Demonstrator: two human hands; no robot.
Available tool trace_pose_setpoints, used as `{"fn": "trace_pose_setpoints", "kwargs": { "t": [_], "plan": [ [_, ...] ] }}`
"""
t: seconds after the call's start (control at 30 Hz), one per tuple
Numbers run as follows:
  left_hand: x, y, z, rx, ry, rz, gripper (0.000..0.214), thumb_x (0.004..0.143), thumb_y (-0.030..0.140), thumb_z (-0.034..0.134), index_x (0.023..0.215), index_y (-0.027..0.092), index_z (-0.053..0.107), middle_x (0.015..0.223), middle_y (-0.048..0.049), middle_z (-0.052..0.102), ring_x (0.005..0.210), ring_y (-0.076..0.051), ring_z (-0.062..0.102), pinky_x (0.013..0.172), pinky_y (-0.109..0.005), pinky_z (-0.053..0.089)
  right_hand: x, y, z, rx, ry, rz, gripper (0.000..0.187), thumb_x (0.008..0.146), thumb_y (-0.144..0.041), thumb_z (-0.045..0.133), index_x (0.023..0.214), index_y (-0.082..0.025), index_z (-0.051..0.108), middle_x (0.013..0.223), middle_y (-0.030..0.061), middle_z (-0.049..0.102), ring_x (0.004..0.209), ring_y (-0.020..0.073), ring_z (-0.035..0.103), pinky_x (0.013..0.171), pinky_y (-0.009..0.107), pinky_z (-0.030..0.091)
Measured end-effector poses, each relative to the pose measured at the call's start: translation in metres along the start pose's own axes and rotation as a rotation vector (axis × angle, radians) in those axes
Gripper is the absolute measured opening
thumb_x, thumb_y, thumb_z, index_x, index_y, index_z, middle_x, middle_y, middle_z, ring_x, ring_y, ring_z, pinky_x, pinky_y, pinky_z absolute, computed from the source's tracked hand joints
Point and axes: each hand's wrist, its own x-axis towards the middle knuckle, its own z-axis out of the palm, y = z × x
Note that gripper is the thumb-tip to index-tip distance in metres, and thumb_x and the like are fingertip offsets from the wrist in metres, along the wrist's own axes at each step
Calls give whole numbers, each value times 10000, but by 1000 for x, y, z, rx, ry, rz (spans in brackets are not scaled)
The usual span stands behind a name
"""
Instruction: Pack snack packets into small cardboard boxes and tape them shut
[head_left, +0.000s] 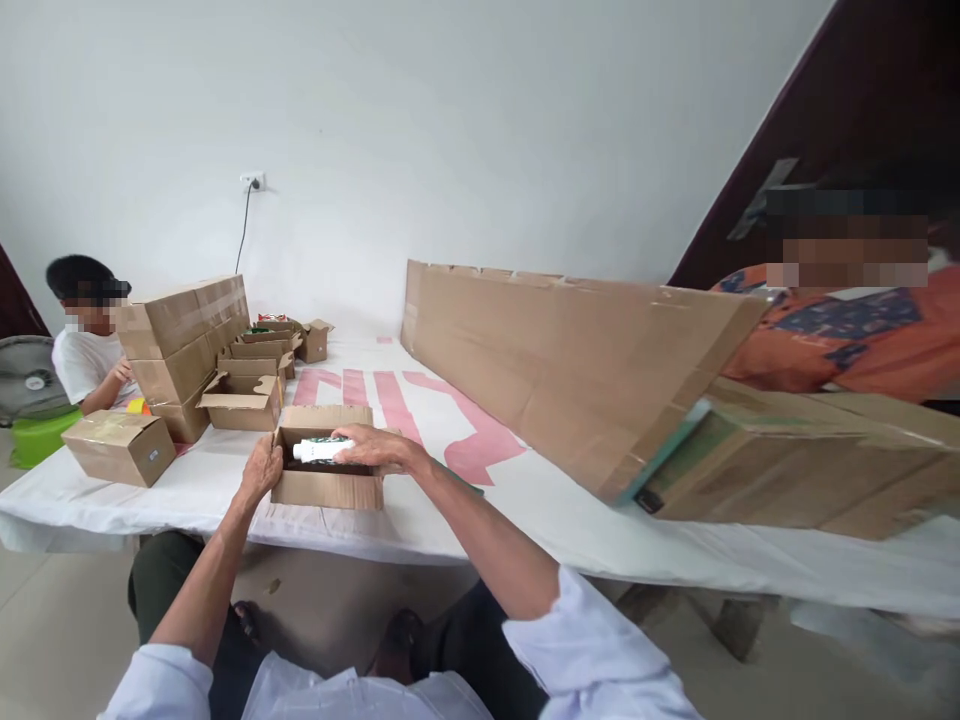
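An open cardboard box (pixel 326 490) lies near the front edge of the table, its long flaps spread toward me and away from me. My left hand (pixel 262 468) is closed on the box's left end. Over the opening, my right hand (pixel 375 447) grips a white tube with green print (pixel 315 451), which lies sideways with its narrow white end pointing left. Part of the tube is covered by my right fingers, and the inside of the box below it is dark.
Open cartons (pixel 241 408) stand in a row at the left, beside stacked sealed boxes (pixel 176 345). One sealed box (pixel 120 447) sits at the front left. A tall cardboard sheet (pixel 555 370) and a long box (pixel 810 465) occupy the right. People sit at both ends.
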Motion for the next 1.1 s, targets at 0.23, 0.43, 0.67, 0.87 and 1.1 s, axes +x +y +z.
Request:
{"fn": "trace_pose_setpoints", "kwargs": {
  "t": [0.23, 0.43, 0.67, 0.87, 1.1],
  "plan": [
    [-3, 44, -3, 2, 188, 131, 271, 882, 314, 669, 1111, 196, 755, 1418, -205, 678, 1416, -399, 538, 1192, -576, 411, -32, -13, 25, 961, 308, -171, 666, 870, -632, 720, 1363, -185, 718, 1153, 99, 791, 986, 264, 731, 770, 361, 627],
    [-12, 81, 9, -591, -352, 41, 684, 801, 633, 820, 1322, 194, 766, 1231, -138, 796, 1100, -366, 749, 900, -468, 622, -11, -37, 62, 1267, 380, -176, 708, 788, -737, 762, 1257, -209, 716, 1131, 108, 782, 1058, 302, 731, 805, 407, 643],
    [3, 76, 19, -732, -341, 3, 716, 716, 564, 922, 1292, 170, 763, 1121, -126, 820, 971, -298, 763, 839, -380, 605, 13, -27, 70, 1054, 481, -53, 644, 886, -711, 651, 1342, -256, 653, 1265, 98, 733, 1123, 292, 715, 796, 391, 670],
    [7, 62, 29, -758, -304, -47, 907, 675, 463, 971, 1494, 246, 646, 1314, -124, 766, 988, -261, 750, 755, -325, 622, 30, -16, 60, 937, 514, -23, 632, 930, -723, 545, 1346, -257, 641, 1160, 82, 742, 986, 275, 723, 724, 379, 664],
    [17, 49, 32, -801, -331, -54, 1070, 631, 360, 999, 1597, 251, 549, 1400, -157, 716, 1100, -302, 742, 883, -416, 643, 44, -11, 63, 860, 587, -67, 572, 949, -605, 550, 1380, -235, 618, 1295, 98, 739, 1249, 312, 660, 1072, 436, 565]
  ]
}}
